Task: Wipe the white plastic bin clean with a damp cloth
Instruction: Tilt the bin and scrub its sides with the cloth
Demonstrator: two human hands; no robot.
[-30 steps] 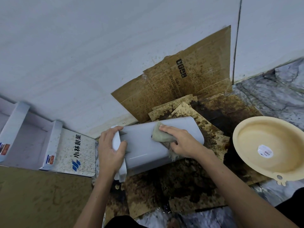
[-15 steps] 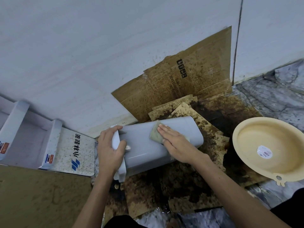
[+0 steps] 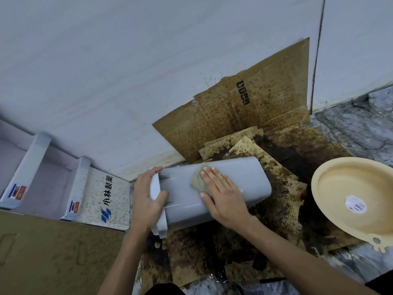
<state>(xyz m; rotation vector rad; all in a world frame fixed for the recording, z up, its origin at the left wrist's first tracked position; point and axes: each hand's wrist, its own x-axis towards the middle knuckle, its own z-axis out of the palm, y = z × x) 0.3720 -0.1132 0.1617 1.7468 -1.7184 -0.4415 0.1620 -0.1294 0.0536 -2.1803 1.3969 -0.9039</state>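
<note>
The white plastic bin (image 3: 240, 179) lies on its side on stained cardboard, its rim toward the left. My left hand (image 3: 146, 201) grips that rim, fingers over the top edge and thumb on the side wall. My right hand (image 3: 223, 196) lies flat on the upturned side of the bin, fingers spread, pressing a greenish damp cloth (image 3: 198, 180) against the plastic. Most of the cloth is hidden under my palm; only its left part shows.
A cream plastic basin (image 3: 331, 201) sits at the right. Soiled brown cardboard (image 3: 244, 107) leans on the white wall and covers the marble floor. White printed boxes (image 3: 106, 194) stand at the left, a brown cardboard sheet (image 3: 53, 258) in front of them.
My right hand has flattened from a bunched grip and slid the cloth a little along the bin's side. My left hand stays on the rim.
</note>
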